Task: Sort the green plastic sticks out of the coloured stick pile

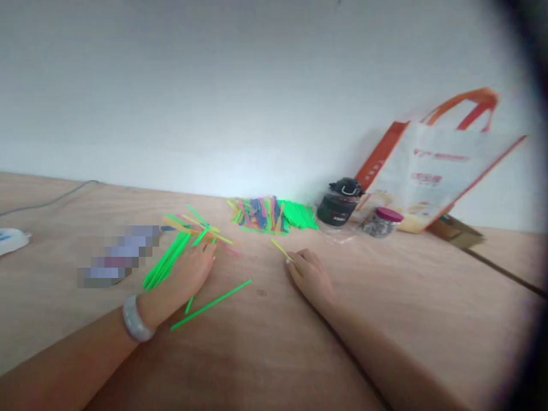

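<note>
My left hand (pixel 192 269), with a pale bracelet (pixel 137 318) on its wrist, reaches down at the loose pile of coloured sticks (pixel 184 222). Its fingers are curled together on a thin green stick (pixel 189 305) that runs beneath the palm; the contact is partly hidden. A bundle of green sticks (pixel 166 262) lies just left of this hand. My right hand (pixel 309 275) rests on the table, pinching a short yellow stick (pixel 279 248) between thumb and fingers. Between the forearms, one more green stick (pixel 212 305) lies alone on the wood.
Flat coloured strips (pixel 261 216) and green strips (pixel 299 214) lie along the wall. Right of them stand a black bottle (pixel 338 206), a jar with a red lid (pixel 382 222) and a white-orange bag (pixel 428 177). A pixelated object (pixel 122 254) and a cable (pixel 55 201) are left.
</note>
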`<state>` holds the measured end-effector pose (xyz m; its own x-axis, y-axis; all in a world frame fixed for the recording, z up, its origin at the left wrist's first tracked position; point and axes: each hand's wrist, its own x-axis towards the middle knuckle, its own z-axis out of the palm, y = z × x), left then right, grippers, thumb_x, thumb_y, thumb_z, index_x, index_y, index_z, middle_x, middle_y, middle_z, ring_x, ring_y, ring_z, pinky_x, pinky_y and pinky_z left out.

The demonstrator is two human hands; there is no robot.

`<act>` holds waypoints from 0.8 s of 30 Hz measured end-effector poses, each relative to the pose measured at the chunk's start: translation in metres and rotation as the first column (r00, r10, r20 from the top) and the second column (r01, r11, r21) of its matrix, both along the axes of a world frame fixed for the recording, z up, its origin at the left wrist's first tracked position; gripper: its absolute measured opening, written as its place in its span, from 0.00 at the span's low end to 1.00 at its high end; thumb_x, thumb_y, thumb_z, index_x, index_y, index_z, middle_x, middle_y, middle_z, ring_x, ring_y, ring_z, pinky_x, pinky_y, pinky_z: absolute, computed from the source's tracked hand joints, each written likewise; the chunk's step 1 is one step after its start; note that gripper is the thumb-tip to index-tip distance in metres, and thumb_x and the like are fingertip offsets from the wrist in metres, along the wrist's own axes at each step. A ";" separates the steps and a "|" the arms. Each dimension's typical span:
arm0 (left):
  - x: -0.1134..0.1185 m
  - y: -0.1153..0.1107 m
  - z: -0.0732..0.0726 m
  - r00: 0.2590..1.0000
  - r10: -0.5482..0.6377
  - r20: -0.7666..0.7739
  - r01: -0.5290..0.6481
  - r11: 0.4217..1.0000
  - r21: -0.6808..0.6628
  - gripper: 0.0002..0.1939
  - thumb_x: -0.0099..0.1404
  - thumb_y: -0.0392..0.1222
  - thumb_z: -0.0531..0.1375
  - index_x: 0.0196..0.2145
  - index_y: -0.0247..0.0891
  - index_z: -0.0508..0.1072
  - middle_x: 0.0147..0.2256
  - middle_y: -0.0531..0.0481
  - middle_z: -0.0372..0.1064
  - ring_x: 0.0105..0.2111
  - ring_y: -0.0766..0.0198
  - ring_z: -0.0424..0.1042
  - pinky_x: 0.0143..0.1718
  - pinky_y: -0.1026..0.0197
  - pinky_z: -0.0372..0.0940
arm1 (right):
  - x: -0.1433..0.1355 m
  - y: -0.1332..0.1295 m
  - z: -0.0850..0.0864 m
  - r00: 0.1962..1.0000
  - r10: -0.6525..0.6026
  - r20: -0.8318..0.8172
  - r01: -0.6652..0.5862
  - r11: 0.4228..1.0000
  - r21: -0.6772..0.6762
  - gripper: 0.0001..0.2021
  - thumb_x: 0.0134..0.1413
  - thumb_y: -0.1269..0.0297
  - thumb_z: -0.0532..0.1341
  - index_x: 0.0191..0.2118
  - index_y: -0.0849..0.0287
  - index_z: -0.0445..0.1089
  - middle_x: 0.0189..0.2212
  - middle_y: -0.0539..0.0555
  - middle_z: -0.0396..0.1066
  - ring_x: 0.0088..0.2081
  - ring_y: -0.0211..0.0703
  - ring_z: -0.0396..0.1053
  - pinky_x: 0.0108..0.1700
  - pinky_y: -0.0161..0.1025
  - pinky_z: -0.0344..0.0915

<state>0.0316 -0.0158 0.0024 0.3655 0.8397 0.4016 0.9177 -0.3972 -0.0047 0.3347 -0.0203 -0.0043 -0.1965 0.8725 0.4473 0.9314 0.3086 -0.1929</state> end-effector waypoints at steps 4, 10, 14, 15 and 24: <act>0.009 -0.007 0.002 0.994 -0.042 0.105 0.045 0.999 -0.021 0.16 0.66 0.36 0.51 0.51 0.36 0.64 0.48 0.42 0.68 0.49 0.54 0.66 0.50 0.51 0.61 | -0.008 -0.006 0.000 0.983 0.158 -0.098 -0.151 0.986 0.073 0.16 0.61 0.61 0.48 0.43 0.57 0.72 0.36 0.58 0.68 0.41 0.46 0.65 0.44 0.43 0.64; 0.029 -0.024 0.001 0.936 -0.273 0.220 0.294 0.953 -0.067 0.16 0.68 0.38 0.49 0.53 0.38 0.63 0.50 0.45 0.66 0.50 0.58 0.65 0.51 0.53 0.62 | -0.028 -0.017 0.001 0.910 0.273 -0.313 -0.264 0.962 0.071 0.16 0.61 0.60 0.48 0.45 0.57 0.71 0.38 0.57 0.71 0.43 0.45 0.67 0.47 0.43 0.64; 0.036 -0.034 0.001 0.905 -0.397 0.151 0.412 0.907 -0.086 0.18 0.69 0.37 0.47 0.55 0.41 0.61 0.48 0.47 0.67 0.48 0.60 0.66 0.50 0.55 0.63 | -0.037 -0.020 0.003 0.840 0.211 -0.499 -0.292 0.952 -0.089 0.17 0.61 0.56 0.50 0.44 0.56 0.72 0.39 0.55 0.74 0.42 0.45 0.69 0.45 0.43 0.66; 0.037 -0.036 0.001 0.897 -0.426 0.120 0.438 0.894 -0.094 0.18 0.69 0.37 0.46 0.55 0.42 0.60 0.47 0.47 0.67 0.48 0.60 0.66 0.49 0.56 0.63 | -0.039 -0.021 0.003 0.813 0.205 -0.546 -0.326 0.936 -0.134 0.17 0.60 0.55 0.51 0.43 0.56 0.73 0.39 0.55 0.74 0.42 0.45 0.70 0.45 0.43 0.66; 0.048 -0.054 0.020 0.913 -0.407 0.024 0.405 0.900 -0.164 0.19 0.67 0.29 0.45 0.50 0.40 0.66 0.39 0.49 0.67 0.39 0.62 0.68 0.42 0.60 0.65 | -0.054 -0.031 0.009 0.644 0.019 -0.764 -0.412 0.850 -0.327 0.12 0.52 0.59 0.56 0.34 0.58 0.74 0.24 0.48 0.70 0.27 0.37 0.65 0.30 0.34 0.62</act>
<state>0.0793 -0.0694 0.0225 0.6920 0.6708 0.2668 0.6771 -0.7312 0.0822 0.2806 -0.0515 0.0051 -0.1985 0.9735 0.1135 0.3488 0.1784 -0.9201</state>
